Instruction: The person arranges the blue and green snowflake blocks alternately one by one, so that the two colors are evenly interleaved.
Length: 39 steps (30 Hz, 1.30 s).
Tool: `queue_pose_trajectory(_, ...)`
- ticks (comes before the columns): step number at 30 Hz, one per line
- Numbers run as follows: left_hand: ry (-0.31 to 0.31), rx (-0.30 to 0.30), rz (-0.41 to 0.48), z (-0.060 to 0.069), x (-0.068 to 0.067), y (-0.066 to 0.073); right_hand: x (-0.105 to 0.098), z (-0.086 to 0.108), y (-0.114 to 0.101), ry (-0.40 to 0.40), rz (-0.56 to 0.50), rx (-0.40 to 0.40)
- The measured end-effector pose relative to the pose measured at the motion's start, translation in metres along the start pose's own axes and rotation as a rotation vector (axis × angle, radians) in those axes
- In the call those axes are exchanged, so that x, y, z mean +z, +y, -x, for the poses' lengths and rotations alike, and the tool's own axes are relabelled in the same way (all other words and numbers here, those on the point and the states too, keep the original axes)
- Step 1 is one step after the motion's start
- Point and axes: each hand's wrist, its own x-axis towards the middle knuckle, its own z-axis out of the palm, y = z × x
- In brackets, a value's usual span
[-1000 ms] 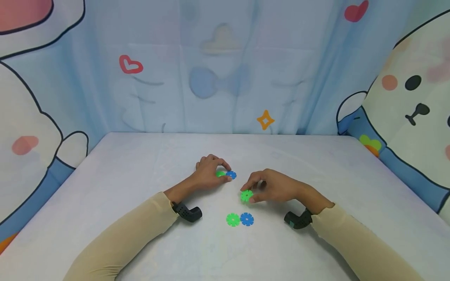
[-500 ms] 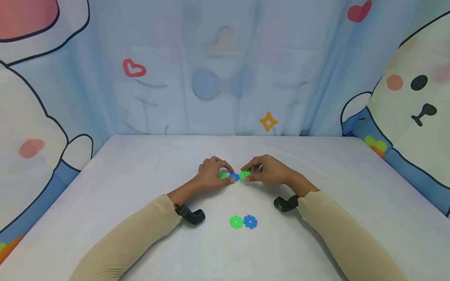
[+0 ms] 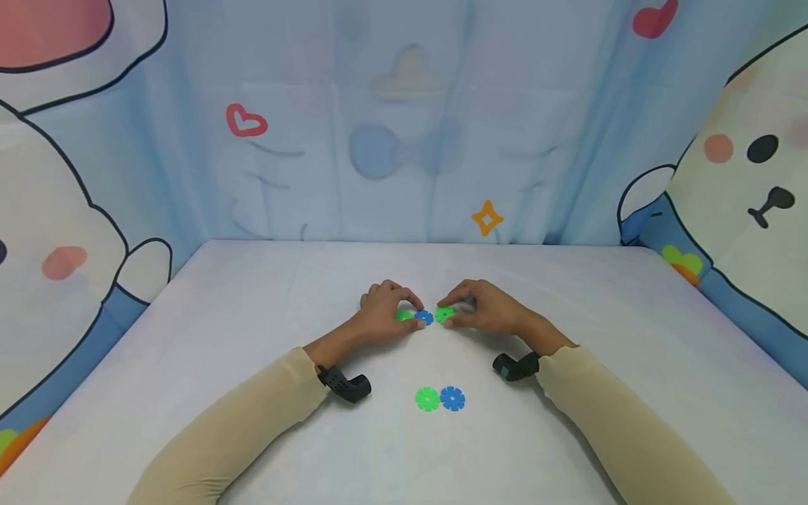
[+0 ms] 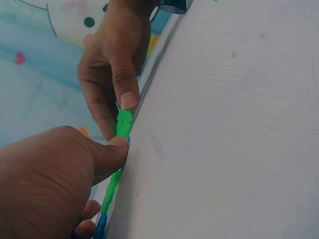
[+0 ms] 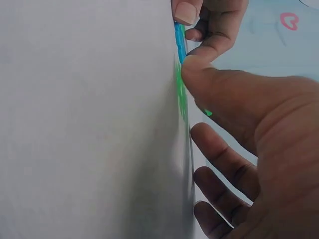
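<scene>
My left hand [image 3: 381, 314] pinches a blue notched disc [image 3: 425, 318] between thumb and finger. That disc adjoins a green notched disc [image 3: 405, 315], partly hidden by the hand. Beyond this green one, a further blue disc [image 4: 100, 227] shows in the left wrist view. With thumb and index finger, my right hand [image 3: 492, 308] holds another green notched disc [image 3: 445, 314], slightly tilted, edge to edge with the pinched blue disc. Whether their notches interlock I cannot tell. The right hand's other fingers [image 5: 222, 154] are loosely bent.
Nearer on the white table [image 3: 353, 449] lie a green disc [image 3: 427, 399] and a blue disc [image 3: 452, 398], side by side and flat. A printed curtain [image 3: 404, 189] hangs behind the table. Each wrist wears a black camera [image 3: 346, 386].
My right hand has carried its green disc away from me, up beside the blue disc in my left hand. The left hand stays in place. The head view has shifted slightly.
</scene>
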Motion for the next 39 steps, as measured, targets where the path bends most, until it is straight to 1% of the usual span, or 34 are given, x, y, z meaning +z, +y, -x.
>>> queue_pose_trajectory(9, 0.007, -0.006, 0.001, -0.0004, 0.0013, -0.0002, 0.0046, -0.0008, 0.0004, 0.034, 0.056, -0.034)
queue_pose_trajectory(24, -0.001, -0.010, -0.001, 0.0003, -0.0005, 0.0018, 0.0075, -0.0028, 0.0028, 0.058, 0.092, -0.098)
queue_pose_trajectory(31, 0.000, -0.017, -0.004, 0.0013, -0.0013, 0.0022, 0.0078, -0.0024, 0.0007, 0.051, 0.113, -0.076)
queue_pose_trajectory(39, 0.000, -0.016, 0.000, 0.0020, -0.0010, 0.0031, 0.0078, -0.0016, 0.0009, 0.050, 0.125, -0.095)
